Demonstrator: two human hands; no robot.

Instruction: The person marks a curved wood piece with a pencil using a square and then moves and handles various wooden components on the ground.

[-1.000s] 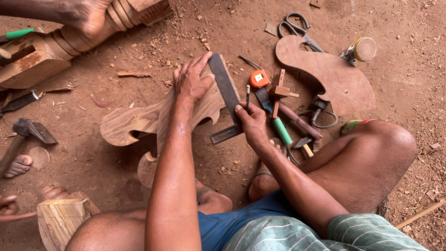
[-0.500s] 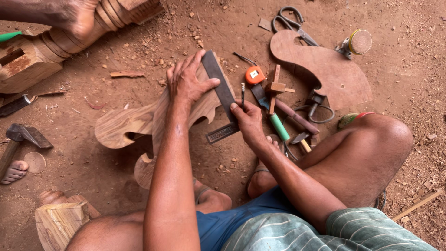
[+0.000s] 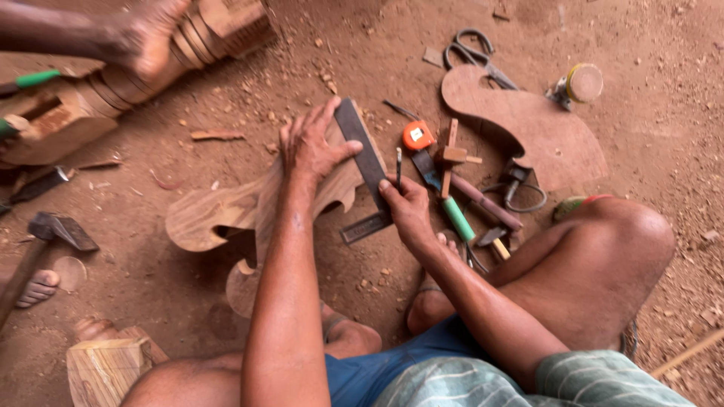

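My left hand (image 3: 313, 147) presses flat on a curved, scalloped wooden piece (image 3: 219, 211) lying on the dirt floor, its fingertips also holding down the dark blade of a metal try square (image 3: 360, 151). My right hand (image 3: 407, 207) grips a thin pencil (image 3: 398, 164), held upright with its tip against the square's edge. The square's short arm (image 3: 366, 227) sticks out below the wood, between my two hands.
An orange tape measure (image 3: 417, 136), a green-handled chisel (image 3: 457, 218), a small wooden gauge (image 3: 452, 154), scissors (image 3: 475, 53), a flat curved template (image 3: 528, 128) and a tape roll (image 3: 584, 81) lie right. Another person's hand (image 3: 147, 41) holds a turned post (image 3: 90, 105) upper left. A hammer (image 3: 53, 230) lies left.
My right hand has slid slightly down along the square's edge with the pencil. My left hand stays pressed on the wood and square. The other person's hand has shifted on the post.
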